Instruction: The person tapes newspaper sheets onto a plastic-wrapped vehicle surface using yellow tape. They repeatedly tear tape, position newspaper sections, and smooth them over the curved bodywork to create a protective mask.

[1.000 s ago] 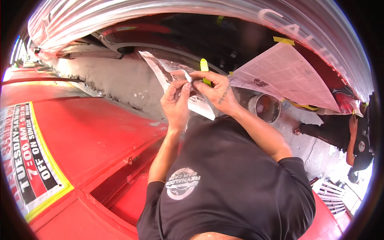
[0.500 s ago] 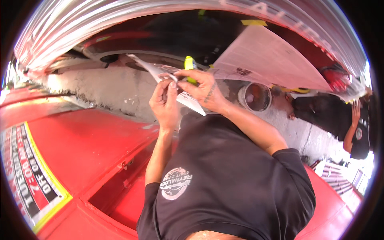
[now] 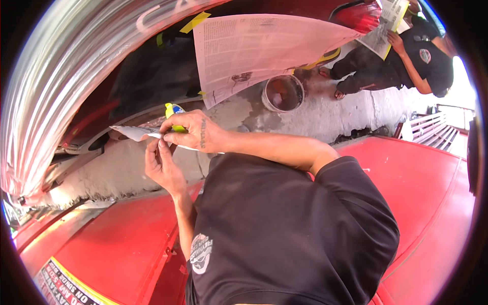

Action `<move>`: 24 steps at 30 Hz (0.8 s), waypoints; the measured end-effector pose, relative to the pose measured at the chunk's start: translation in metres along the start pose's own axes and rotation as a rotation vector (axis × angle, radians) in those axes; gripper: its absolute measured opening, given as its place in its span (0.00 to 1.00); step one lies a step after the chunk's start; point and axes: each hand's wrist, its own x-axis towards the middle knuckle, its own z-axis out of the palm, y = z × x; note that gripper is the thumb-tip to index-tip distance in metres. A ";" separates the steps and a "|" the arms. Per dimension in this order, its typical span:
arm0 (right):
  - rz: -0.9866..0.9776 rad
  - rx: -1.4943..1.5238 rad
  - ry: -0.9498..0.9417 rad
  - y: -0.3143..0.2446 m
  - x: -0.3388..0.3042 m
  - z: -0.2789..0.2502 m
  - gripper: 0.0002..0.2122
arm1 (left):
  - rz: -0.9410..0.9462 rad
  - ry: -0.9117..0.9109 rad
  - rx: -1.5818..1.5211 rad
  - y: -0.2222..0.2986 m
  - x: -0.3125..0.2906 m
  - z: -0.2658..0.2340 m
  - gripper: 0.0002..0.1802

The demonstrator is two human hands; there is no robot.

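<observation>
A printed newspaper sheet (image 3: 128, 132), seen nearly edge-on, is held out in front of my chest. My left hand (image 3: 165, 168) pinches its near edge, thumb and fingers pressed together. Right beside it, my right hand (image 3: 195, 133) grips the same edge, the fingertips of both hands almost meeting. A bright yellow-green roll of tape (image 3: 169, 110) with a blue-and-white inside shows behind my right fingers, which partly cover it. Whether a strip of tape lies between my fingertips is too small to tell.
A dark car (image 3: 152, 76) is draped in clear plastic (image 3: 56, 96), with a large newspaper sheet (image 3: 264, 46) taped on. A bucket (image 3: 264, 96) stands on the concrete. Another person (image 3: 422, 53) holds a newspaper at right. Red metal panels (image 3: 112, 244) lie around me.
The view has swung right, so my hands and the sheet now appear further left. More of the other person and their newspaper has come into view. My grip looks the same.
</observation>
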 end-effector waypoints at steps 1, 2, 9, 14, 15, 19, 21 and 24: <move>-0.013 -0.007 0.015 0.003 -0.001 0.000 0.10 | -0.011 -0.008 -0.005 -0.001 -0.001 -0.001 0.10; -0.025 -0.012 0.028 0.005 -0.002 0.000 0.11 | -0.021 -0.011 -0.008 -0.004 -0.001 0.002 0.10; 0.113 0.132 0.009 0.001 -0.012 -0.009 0.09 | 0.019 -0.054 -0.016 -0.003 -0.002 0.013 0.08; 0.236 0.188 0.007 -0.004 -0.016 -0.010 0.09 | 0.001 -0.066 -0.039 0.000 -0.007 0.013 0.06; 0.245 0.202 0.004 -0.005 -0.015 -0.010 0.10 | 0.020 -0.070 -0.028 0.002 -0.006 0.014 0.05; 0.270 0.236 0.003 -0.011 -0.015 -0.009 0.10 | -0.080 -0.055 -0.151 0.005 -0.008 0.013 0.06; 0.282 0.196 -0.002 -0.013 -0.014 -0.011 0.10 | -0.106 -0.055 -0.151 0.009 -0.007 0.011 0.07; 0.254 0.170 0.010 -0.007 -0.013 -0.012 0.10 | -0.133 -0.062 -0.210 0.009 -0.004 0.013 0.07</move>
